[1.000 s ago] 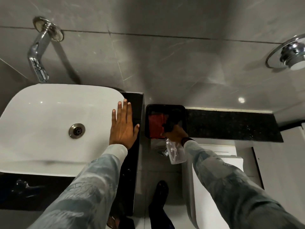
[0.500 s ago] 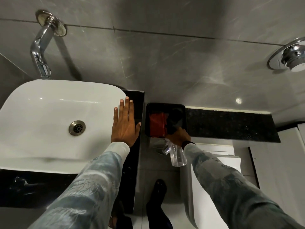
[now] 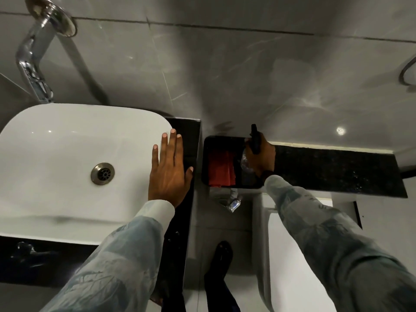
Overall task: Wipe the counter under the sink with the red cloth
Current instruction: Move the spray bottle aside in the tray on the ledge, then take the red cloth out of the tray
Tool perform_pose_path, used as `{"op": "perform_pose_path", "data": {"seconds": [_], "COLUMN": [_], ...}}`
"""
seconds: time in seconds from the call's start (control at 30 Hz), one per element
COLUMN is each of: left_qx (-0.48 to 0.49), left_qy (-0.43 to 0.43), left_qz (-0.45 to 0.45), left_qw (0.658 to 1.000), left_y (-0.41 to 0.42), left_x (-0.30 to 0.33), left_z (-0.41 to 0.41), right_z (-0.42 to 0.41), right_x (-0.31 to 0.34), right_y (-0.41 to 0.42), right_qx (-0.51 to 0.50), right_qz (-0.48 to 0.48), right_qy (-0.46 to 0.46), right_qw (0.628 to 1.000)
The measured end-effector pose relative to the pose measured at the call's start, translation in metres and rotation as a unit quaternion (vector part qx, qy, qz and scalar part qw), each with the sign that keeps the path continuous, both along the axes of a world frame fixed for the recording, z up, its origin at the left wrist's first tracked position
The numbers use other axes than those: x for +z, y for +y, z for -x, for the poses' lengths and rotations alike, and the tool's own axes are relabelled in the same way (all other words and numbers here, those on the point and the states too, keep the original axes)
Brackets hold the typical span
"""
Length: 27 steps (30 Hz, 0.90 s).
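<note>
Item one: my left hand (image 3: 169, 170), laid flat and palm down with the fingers spread, holding nothing. The fingers lie across the right rim of the white rounded ceramic basin (image 3: 67, 154); the thumb side reaches over the glossy black stone counter (image 3: 188, 140) that the basin sits on.

Item two: my right hand (image 3: 261, 157), closed around a clear plastic spray bottle with a black trigger head (image 3: 255, 140). The black head points up past my knuckles toward the wall; the clear body shows just under my fingers, above the right half of the tray.

Item three: the red cloth (image 3: 220, 170), crumpled, lying in the left half of a black rectangular plastic tray (image 3: 206, 163). I am not touching it; my right hand is just beside it.

Item four: the tray itself, set at the left end of a speckled black stone ledge (image 3: 337, 170), apart from the counter by a narrow gap.

Item five: a chrome wall-mounted tap (image 3: 33, 64), its spout over the back left of the basin.

Item six: a round metal drain (image 3: 102, 173) in the basin floor.

Item seven: grey tiled wall (image 3: 225, 75) behind everything.

Item eight: a dark shoe (image 3: 221, 257) on the pale floor below the tray.
</note>
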State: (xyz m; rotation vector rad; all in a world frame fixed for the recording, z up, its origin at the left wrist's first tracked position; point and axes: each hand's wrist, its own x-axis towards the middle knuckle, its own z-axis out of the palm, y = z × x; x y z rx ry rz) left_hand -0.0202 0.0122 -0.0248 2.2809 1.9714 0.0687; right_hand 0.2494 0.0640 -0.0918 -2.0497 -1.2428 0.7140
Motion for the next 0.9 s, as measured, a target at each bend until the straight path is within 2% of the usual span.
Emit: {"op": "perform_pose_path", "data": {"seconds": [0.17, 0.43, 0.63, 0.7, 0.77, 0.83, 0.9], "left_qx": [-0.004, -0.01, -0.011, -0.055, -0.066, 0.009, 0.087], "left_qy": [-0.002, 0.022, 0.113, 0.068, -0.037, -0.102, -0.129], "left_qz": [-0.01, -0.01, -0.058, -0.057, -0.007, 0.116, 0.207], "left_qw": [1.0, 1.0, 0.992, 0.995, 0.997, 0.988, 0.966], "left_y": [0.0, -0.003, -0.011, -0.012, -0.013, -0.01, -0.002], "left_x": [-0.001, 0.009, 0.024, 0.022, 0.011, -0.004, -0.025], "left_z": [0.001, -0.004, -0.027, -0.053, -0.082, -0.104, -0.114], "right_z": [-0.009, -0.008, -0.004, 0.005, 0.016, 0.025, 0.032], "right_x": [-0.011, 0.002, 0.001, -0.001, -0.003, -0.011, -0.021], "right_y": [-0.012, -0.05, -0.096, -0.101, -0.096, -0.082, -0.068], "right_qx": [0.009, -0.004, -0.024, -0.025, -0.047, -0.063, -0.079], "right_qz": [0.003, 0.121, 0.183, 0.216, 0.236, 0.232, 0.228], "right_qy": [-0.008, 0.027, 0.012, 0.04, 0.066, 0.096, 0.124], "right_qw": [1.0, 0.992, 0.983, 0.975, 0.968, 0.966, 0.962]}}
